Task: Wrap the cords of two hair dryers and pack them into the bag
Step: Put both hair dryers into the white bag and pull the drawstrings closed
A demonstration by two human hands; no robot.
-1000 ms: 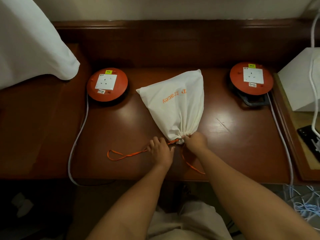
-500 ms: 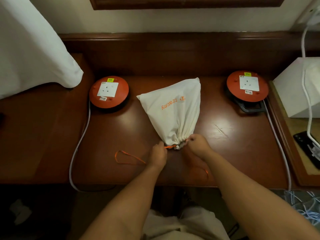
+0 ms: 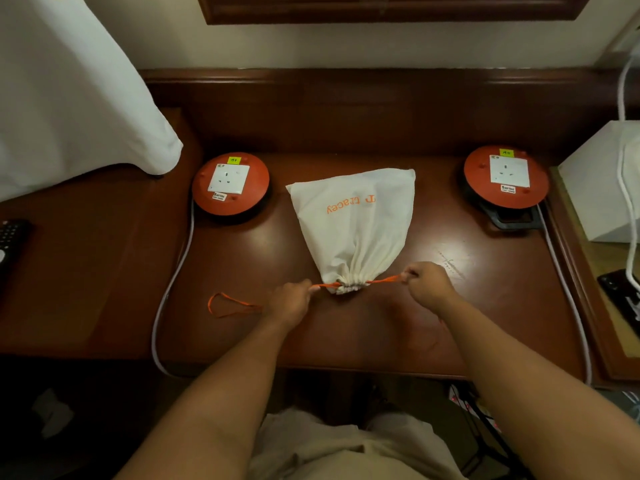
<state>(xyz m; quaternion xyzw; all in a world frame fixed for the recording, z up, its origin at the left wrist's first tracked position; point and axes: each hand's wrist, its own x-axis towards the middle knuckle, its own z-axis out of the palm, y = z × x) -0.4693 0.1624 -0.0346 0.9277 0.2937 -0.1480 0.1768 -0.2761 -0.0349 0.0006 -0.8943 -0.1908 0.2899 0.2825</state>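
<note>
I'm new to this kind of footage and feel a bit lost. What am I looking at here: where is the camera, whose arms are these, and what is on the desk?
There is no machine here. The camera sits on a person's head and looks down, so the two bare arms reaching in from the bottom are that person's own.

On the wooden desk lies a cream drawstring bag, its mouth gathered shut toward the person. The left hand and the right hand each grip the orange drawstring on either side of the mouth, and it runs straight between them. A slack loop of it lies on the desk to the left.

Two round orange socket reels sit behind, one left and one right. No hair dryer is visible.
</note>
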